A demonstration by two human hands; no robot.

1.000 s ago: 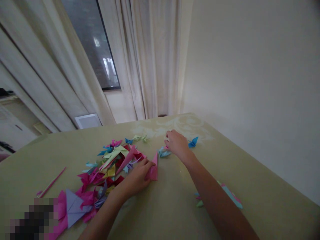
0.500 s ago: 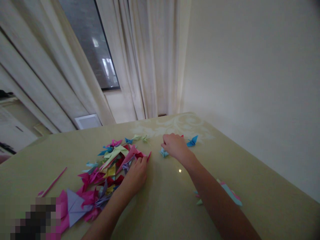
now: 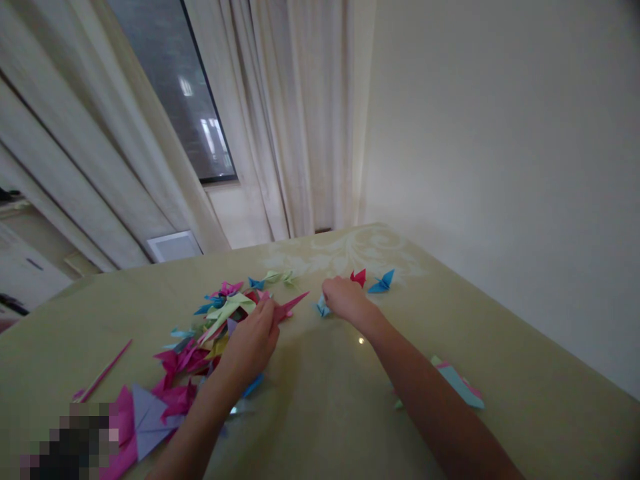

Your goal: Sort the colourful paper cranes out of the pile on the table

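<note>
My left hand point(image 3: 254, 330) is closed at the right edge of a heap of folded paper cranes point(image 3: 227, 310). Its fingers pinch a pink paper crane point(image 3: 294, 306) whose long point sticks out to the right. Across a gap, my right hand point(image 3: 346, 298) is curled with the fingertips down on a light blue paper crane point(image 3: 323, 308); the grip itself is mostly hidden. Just beyond that hand lie a red paper crane point(image 3: 359, 277) and a blue paper crane point(image 3: 383, 282).
Under my right forearm lie flat folded papers point(image 3: 457, 385). A lilac folded paper point(image 3: 149, 420) and a thin pink strip point(image 3: 106, 370) lie at the left of the table point(image 3: 320, 413). Curtains point(image 3: 320, 120) and a wall point(image 3: 500, 167) stand behind.
My left hand has moved slightly left and up, with the pink crane's point now further out. My right hand has lowered a little, baring the red crane.
</note>
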